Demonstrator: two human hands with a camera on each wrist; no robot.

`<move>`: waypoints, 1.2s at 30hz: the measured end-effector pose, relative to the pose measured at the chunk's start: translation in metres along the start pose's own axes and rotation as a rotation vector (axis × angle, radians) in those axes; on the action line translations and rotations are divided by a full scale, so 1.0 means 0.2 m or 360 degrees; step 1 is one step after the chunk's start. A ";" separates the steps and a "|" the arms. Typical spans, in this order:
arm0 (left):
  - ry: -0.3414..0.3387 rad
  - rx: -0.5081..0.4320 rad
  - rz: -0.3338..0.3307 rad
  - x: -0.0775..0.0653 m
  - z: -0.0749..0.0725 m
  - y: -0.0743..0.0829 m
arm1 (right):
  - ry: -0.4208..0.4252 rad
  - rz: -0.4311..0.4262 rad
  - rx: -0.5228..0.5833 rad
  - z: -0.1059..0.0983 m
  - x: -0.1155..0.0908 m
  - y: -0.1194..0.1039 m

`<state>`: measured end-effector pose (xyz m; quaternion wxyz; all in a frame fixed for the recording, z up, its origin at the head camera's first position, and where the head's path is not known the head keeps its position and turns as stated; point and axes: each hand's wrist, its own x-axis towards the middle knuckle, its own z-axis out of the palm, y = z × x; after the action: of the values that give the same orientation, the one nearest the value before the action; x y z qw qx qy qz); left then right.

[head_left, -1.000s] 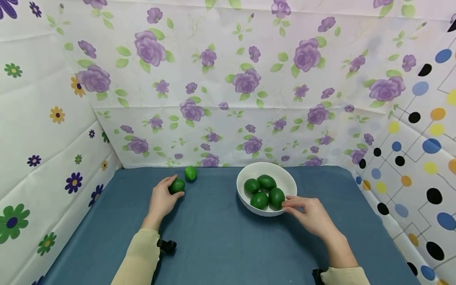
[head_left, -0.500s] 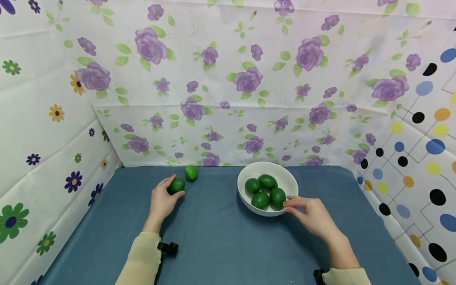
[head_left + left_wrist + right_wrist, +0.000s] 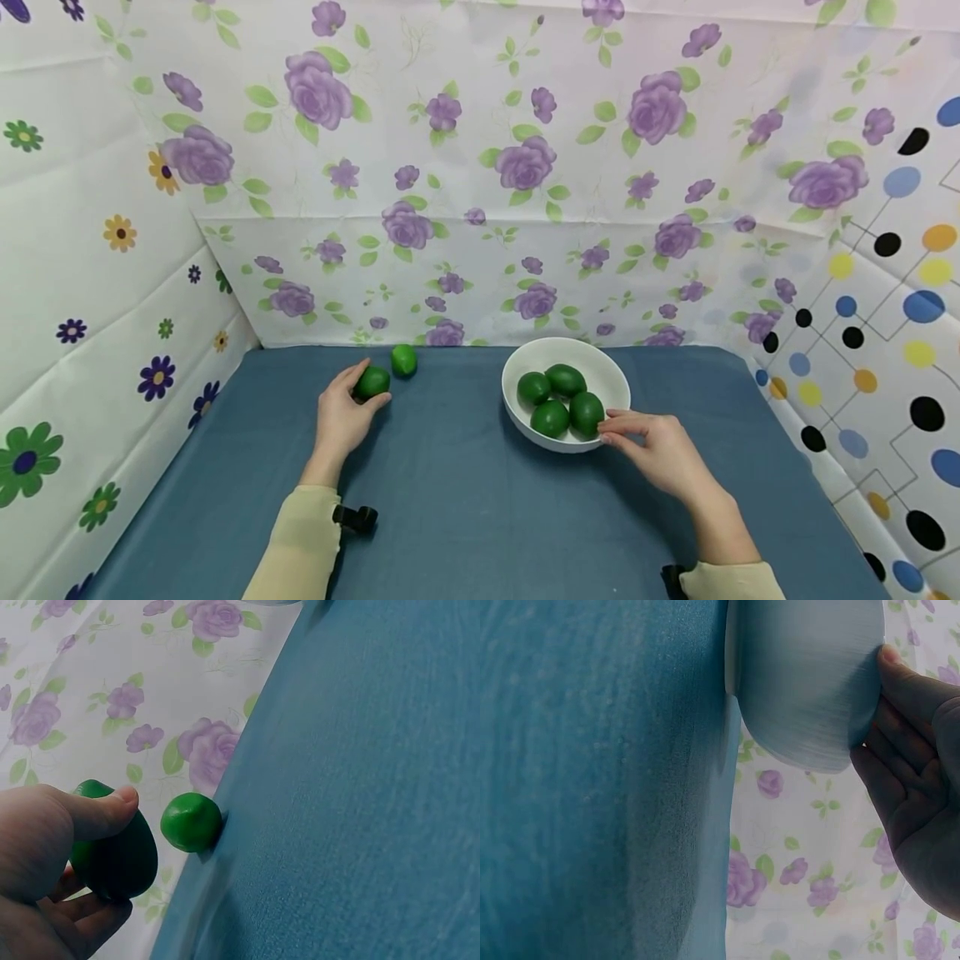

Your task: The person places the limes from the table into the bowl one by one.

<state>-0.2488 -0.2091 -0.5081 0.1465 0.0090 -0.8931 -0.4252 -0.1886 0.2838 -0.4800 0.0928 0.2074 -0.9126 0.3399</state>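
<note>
My left hand [image 3: 347, 423] grips a dark green avocado [image 3: 373, 382], with the thumb on one side and fingers on the other. In the left wrist view this avocado [image 3: 116, 859] tapers toward one end, and the thumb lies across it. Just beyond it a brighter green lime [image 3: 403, 361] rests near the table's back edge. My right hand [image 3: 660, 450] pinches the near right rim of a white bowl [image 3: 603, 379]. Several dark green avocados [image 3: 550, 418] lie inside. The right wrist view shows the thumb at the bowl's rim and the bowl's outer wall [image 3: 810, 682].
Blue cloth covers the table [image 3: 465, 500]. A curtain with purple roses [image 3: 525, 167] rises behind its back edge. Patterned sheets stand on both sides, daisies [image 3: 156, 379] at the left and coloured dots [image 3: 922, 307] at the right.
The left hand has risen slightly in the head view with the avocado in its grip. The right hand keeps its place on the bowl's rim. The head view has shifted a little.
</note>
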 end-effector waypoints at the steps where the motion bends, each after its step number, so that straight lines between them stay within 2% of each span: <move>1: 0.0001 -0.0006 -0.0002 0.00 0.00 0.00 | 0.0000 0.0002 -0.0002 0.00 0.00 0.00; 13: -0.0013 -0.0027 0.0051 -0.01 0.04 0.03 | 0.0007 0.0001 -0.0007 0.01 -0.01 0.01; 25: -0.0053 -0.0044 0.0036 -0.01 0.06 0.04 | 0.0022 -0.0022 -0.0016 0.00 0.00 0.01; 36: -0.0116 -0.0047 0.0099 -0.02 0.11 0.10 | 0.0011 0.0006 -0.0017 0.00 0.00 0.00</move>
<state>-0.2482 -0.1789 -0.5083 0.1269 -0.0364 -0.8914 -0.4336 -0.1889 0.2842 -0.4805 0.0964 0.2040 -0.9145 0.3358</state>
